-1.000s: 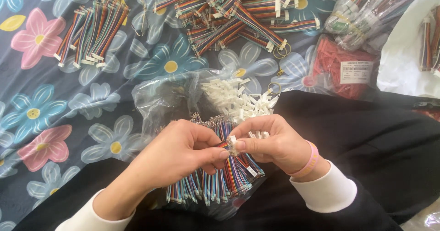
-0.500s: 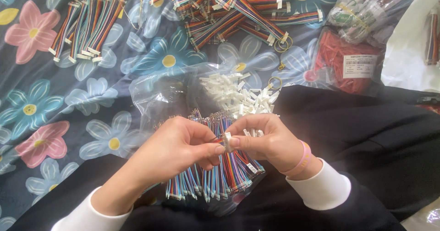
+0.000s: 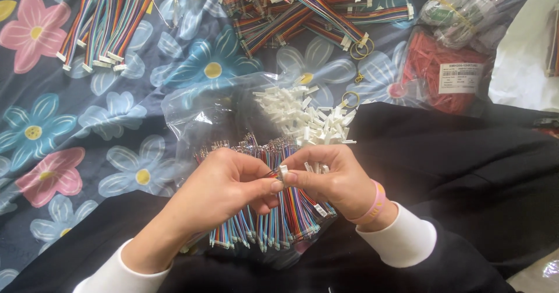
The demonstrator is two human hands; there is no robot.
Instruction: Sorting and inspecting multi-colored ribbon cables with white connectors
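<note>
Two hands met at scene centre: left hand (image 3: 224, 185) and right hand (image 3: 335, 179) both pinched together on a small white plastic connector housing (image 3: 283, 171) with a thin coloured wire entering it. Judged featherlight, rigid but tiny and easily dropped; the wire limp. Best gripped by fingertips on the flat sides. Below lay a bundle of multicoloured ribbon wires (image 3: 273, 226); farther off, a loose heap of white housings (image 3: 305, 115).

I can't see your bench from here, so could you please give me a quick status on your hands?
Left hand and right hand pinching a small white connector. Wire bundle beneath. Nothing in the way.
</note>
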